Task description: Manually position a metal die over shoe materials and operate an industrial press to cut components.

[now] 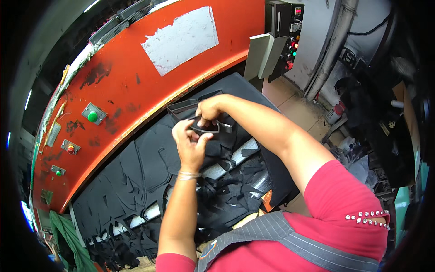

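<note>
My left hand (188, 143) grips the near left side of a dark metal cutting die (225, 128), its fingers bent over the rim. My right hand (210, 110) reaches in from above with fingers closed and pointing down into the die's opening. What its fingertips pinch, if anything, is hidden. Just beyond my hands, a second dark metal cutting die (181, 107) sits on the black sheet material (136, 167). Curved cut lines and slits run across that material on the left.
An orange press beam (122, 86) with buttons spans the far side. Black offcut strips (226, 197) lie tangled along the near edge over a pale metal bar (149, 213). A control box (285, 45) stands at the far right; green cloth (70, 240) hangs lower left.
</note>
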{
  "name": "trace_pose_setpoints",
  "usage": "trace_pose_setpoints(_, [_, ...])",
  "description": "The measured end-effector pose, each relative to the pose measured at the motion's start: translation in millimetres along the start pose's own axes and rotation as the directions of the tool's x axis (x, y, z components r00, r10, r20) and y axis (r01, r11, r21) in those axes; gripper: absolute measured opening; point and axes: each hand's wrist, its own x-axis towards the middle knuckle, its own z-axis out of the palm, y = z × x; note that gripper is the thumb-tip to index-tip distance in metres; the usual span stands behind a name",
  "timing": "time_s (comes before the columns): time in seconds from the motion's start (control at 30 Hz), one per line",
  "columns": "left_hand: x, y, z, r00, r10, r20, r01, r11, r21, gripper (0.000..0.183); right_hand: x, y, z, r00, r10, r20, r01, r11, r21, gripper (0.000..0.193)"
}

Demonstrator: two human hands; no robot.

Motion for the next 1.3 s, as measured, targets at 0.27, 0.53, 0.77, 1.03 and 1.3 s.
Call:
trace_pose_setpoints(0.27, [-24.1, -22.0, -5.5, 0.881, -0.241, 0.407, 0.002, 0.862, 0.507, 0.029, -51.3, 69.2, -21.0, 0.856, -0.357, -0.374, 0.401, 0.915, 0.044, 0.028])
trace_pose_setpoints(0.53, [38.2, -9.0, 16.8, 0.654, -0.032, 0.756, -0.503, 0.727, 0.467, 0.016, -199.8, 89.8, -29.2, 0.799, -0.298, -0.522, 0.414, 0.903, 0.118, 0.015])
trace_pose_setpoints(0.77, [69.8, -10.6, 66.6, 0.108, 0.034, 0.994, -0.894, 0.441, 0.082, 0.035, -248.3, 114.2, 49.9, 0.956, -0.246, -0.163, 0.071, 0.727, -0.683, 0.016])
trace_pose_setpoints(1.03, [87.1, -3.5, 98.1, -0.060, -0.064, 0.996, -0.905, 0.425, -0.027, 0.057, -225.1, 161.0, 113.3, 0.942, -0.301, -0.146, 0.120, 0.711, -0.693, 0.013])
trace_pose_setpoints(1.3, [86.4, 14.2, 80.4, -0.054, -0.056, 0.997, -0.936, 0.352, -0.031, 0.046, -228.8, 156.0, 114.2, 0.977, -0.124, -0.174, 0.017, 0.855, -0.518, 0.013])
